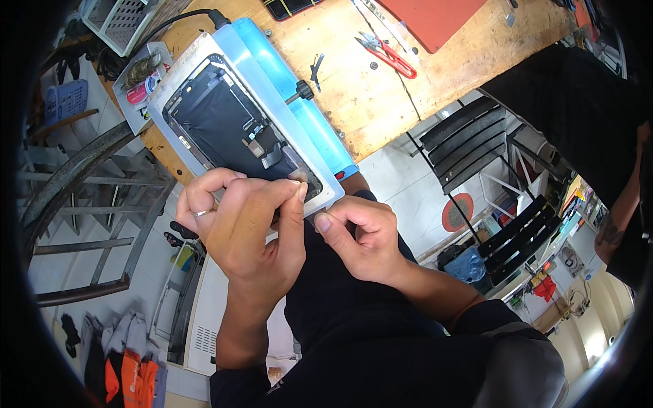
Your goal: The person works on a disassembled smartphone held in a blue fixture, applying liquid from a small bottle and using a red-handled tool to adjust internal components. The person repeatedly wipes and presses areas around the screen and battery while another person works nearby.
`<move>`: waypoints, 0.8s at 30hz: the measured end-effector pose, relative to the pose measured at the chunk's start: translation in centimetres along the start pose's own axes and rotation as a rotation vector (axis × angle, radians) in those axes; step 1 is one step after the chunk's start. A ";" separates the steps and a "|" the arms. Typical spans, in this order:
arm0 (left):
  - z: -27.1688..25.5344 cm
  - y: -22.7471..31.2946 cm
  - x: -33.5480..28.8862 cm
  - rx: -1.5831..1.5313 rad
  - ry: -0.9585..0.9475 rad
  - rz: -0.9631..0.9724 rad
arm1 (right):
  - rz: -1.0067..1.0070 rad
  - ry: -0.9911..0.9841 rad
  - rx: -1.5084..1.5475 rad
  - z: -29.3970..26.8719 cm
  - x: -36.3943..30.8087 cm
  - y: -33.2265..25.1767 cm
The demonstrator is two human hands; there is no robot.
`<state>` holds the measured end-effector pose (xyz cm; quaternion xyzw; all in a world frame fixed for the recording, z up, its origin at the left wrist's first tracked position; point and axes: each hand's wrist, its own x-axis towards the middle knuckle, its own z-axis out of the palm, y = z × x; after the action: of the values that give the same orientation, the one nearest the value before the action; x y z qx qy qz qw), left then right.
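Observation:
A dark phone screen (216, 112), back side up with small flex cables, lies on the white top plate (326, 194) of a light blue bench device (272, 71). My left hand (248, 228), a ring on one finger, covers the screen's near end. Its thumb and forefinger are pinched together over the near right corner; whatever is between them is too small to tell. Just beyond the plate's near right corner, my right hand (367, 238) is closed, its thumb pressed against the curled forefinger. Anything in that grip is hidden.
A black knob (304, 90) sticks out of the device's right side, and a black cable (216, 18) enters its far end. Red-handled snips (389, 56) and a red-brown mat (435, 20) lie on the wooden table (408, 95). Slatted chairs (469, 143) stand to the right.

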<state>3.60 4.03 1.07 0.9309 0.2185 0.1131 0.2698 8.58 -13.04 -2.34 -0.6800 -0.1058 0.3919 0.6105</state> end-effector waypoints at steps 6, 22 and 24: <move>0.4 0.2 -0.3 0.013 0.016 -0.011 | -0.025 0.032 0.026 -0.2 0.1 0.1; 1.7 1.2 -1.1 0.029 0.074 -0.104 | -0.089 -0.020 -0.080 -2.5 1.1 -0.8; 1.7 1.3 -1.2 0.022 0.075 -0.123 | -0.058 -0.045 -0.082 -2.9 1.2 -0.9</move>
<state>3.55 1.70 0.26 0.9137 0.2864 0.1289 0.2578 11.64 -14.23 -2.16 -0.6922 -0.1551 0.3845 0.5908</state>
